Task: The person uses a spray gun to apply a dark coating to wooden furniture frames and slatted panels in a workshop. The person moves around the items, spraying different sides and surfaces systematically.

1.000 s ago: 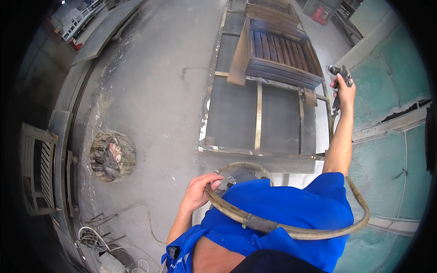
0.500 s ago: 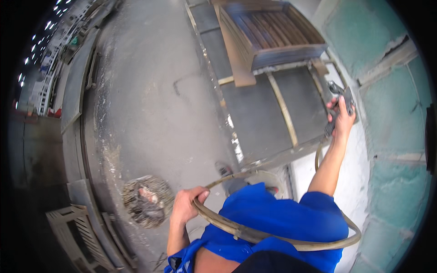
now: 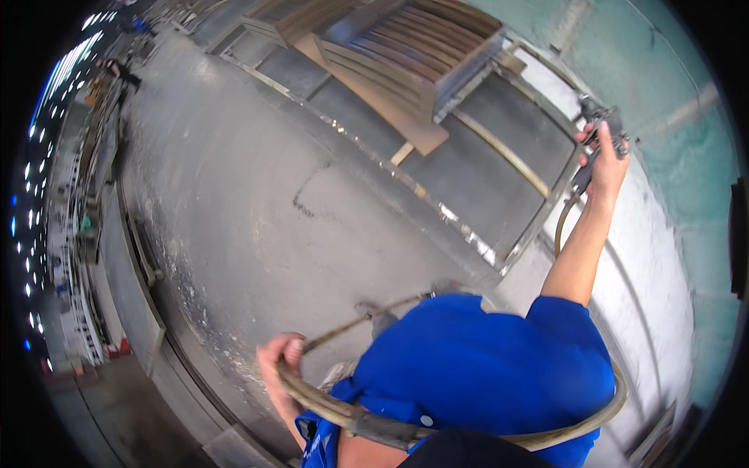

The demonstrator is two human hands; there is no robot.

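Note:
My right hand (image 3: 607, 170), arm stretched out to the right, is wrapped round the grip of a dark metal spray gun (image 3: 612, 125). A yellowish hose (image 3: 561, 226) runs down from the gun's handle. My left hand (image 3: 275, 365) is closed round a loop of thick, stained hose (image 3: 324, 404) at the lower left. That loop passes in front of my body, with a dark wrapped section along it, and curves up beside my right side. Beyond the gun, on a dark-topped platform (image 3: 485, 191), sits a slatted wooden frame (image 3: 380, 72).
A brown board (image 3: 427, 139) lies under the wooden frame, its end sticking out. A pale green, stained wall (image 3: 655, 70) rises on the right above a white strip (image 3: 651, 257). Long panels (image 3: 134, 269) line the left side. A person (image 3: 121, 74) is far off at upper left.
My view has turned and my body has shifted, so the platform and frame appear further left. The spray gun has moved up and right. The round bundle on the floor is hidden now.

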